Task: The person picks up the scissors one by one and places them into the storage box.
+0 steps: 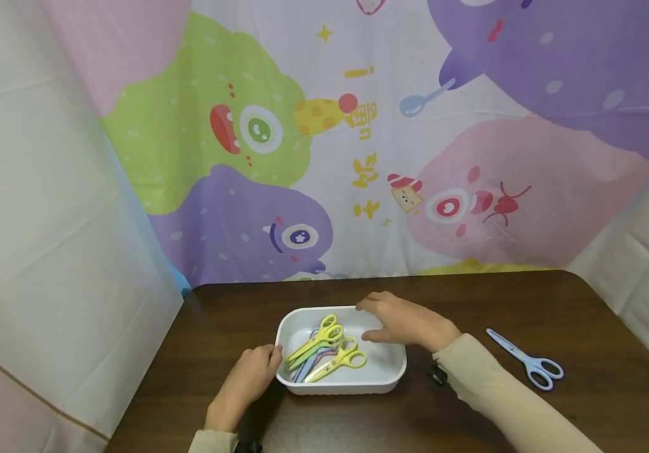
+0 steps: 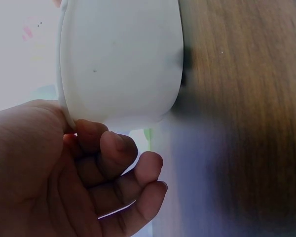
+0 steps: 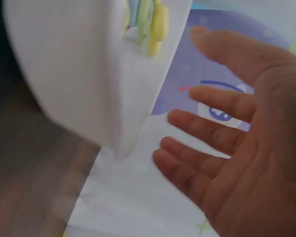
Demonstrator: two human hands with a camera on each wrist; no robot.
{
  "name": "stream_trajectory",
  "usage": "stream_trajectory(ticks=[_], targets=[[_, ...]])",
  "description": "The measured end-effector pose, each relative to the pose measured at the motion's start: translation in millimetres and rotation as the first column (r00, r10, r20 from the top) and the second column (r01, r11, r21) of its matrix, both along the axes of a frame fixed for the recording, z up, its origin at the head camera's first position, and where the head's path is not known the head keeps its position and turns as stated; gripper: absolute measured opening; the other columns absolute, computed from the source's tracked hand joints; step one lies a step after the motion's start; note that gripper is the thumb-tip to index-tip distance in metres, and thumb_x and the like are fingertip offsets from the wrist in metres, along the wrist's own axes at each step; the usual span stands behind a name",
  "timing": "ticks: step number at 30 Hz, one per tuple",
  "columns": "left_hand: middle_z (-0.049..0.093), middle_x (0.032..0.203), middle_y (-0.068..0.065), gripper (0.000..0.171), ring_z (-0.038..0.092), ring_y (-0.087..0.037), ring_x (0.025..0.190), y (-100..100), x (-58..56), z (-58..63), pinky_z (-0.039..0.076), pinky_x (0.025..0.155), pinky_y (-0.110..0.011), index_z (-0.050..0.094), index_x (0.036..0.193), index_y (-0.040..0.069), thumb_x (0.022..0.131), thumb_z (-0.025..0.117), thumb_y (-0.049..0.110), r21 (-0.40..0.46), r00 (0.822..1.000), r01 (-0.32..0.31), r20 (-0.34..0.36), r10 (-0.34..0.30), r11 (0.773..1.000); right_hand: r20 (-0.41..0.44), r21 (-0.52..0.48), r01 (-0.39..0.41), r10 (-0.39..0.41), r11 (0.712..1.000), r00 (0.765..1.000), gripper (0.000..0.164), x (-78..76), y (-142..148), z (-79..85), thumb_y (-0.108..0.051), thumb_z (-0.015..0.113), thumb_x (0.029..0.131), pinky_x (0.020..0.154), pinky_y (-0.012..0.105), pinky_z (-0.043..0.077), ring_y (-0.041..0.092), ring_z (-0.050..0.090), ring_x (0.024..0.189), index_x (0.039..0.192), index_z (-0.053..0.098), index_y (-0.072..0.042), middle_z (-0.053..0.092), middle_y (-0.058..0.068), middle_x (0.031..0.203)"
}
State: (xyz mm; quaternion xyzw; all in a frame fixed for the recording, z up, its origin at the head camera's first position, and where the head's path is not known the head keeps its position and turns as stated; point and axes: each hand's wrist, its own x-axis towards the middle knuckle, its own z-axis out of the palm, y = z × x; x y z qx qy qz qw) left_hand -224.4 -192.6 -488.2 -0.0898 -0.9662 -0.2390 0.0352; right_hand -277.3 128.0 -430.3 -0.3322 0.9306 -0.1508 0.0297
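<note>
A white plastic tray (image 1: 383, 375) sits on the table, with several pairs of scissors piled in its left and middle part. Yellow scissors (image 1: 352, 358) lie uppermost at the front, and another yellow pair (image 1: 330, 332) rests behind them. At the tray's left side, my left hand (image 1: 248, 374) pinches the rim between thumb and curled fingers; the left wrist view shows the fingertips beneath the lip. Over the tray's back right corner hovers my right hand (image 1: 406, 322), fingers spread and nothing held. In the right wrist view its fingers (image 3: 207, 129) stand apart from the tray wall.
Light blue scissors (image 1: 525, 360) lie closed on the dark wooden table (image 1: 449, 409), right of the tray near my right forearm. Behind the table hangs a cartoon-print cloth (image 1: 381, 245). White cloth walls (image 1: 63, 220) stand on both sides.
</note>
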Motion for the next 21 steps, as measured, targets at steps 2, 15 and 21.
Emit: stream_trajectory(ticks=[2,15,21], targets=[[0.062,0.073,-0.005,0.033,0.058,-0.020,0.071,0,0.0,0.1,0.049,0.070,-0.045,0.061,0.075,0.013,0.105,0.053,0.022,-0.001,1.000,0.000,0.002,0.000,1.000,-0.024,-0.015,-0.018,0.018,1.000,1.000,0.060,2.1,6,-0.7,-0.039,0.078,0.091,0.105,0.046,0.049,0.030,0.057,0.126,0.137,0.062,-0.005,0.061,0.013,0.136],[0.062,0.073,-0.005,0.033,0.057,-0.019,0.071,-1,0.8,1.5,0.049,0.069,-0.044,0.061,0.075,0.013,0.105,0.053,0.022,0.000,1.000,0.000,0.008,0.000,1.000,-0.171,-0.051,-0.045,0.035,0.998,0.985,0.071,12.5,30,-2.0,-0.043,0.078,0.089,0.110,0.050,0.045,0.035,0.052,0.135,0.144,0.055,-0.004,0.057,0.017,0.143],[0.062,0.072,-0.005,0.033,0.057,-0.019,0.069,0,-0.5,-0.6,0.049,0.068,-0.044,0.060,0.074,0.013,0.105,0.054,0.021,-0.005,1.000,0.007,-0.010,-0.007,1.000,-0.200,-0.111,-0.015,-0.008,0.994,0.980,0.066,19.2,40,-5.6,-0.037,0.078,0.091,0.109,0.052,0.046,0.036,0.052,0.135,0.144,0.056,-0.005,0.056,0.019,0.143]])
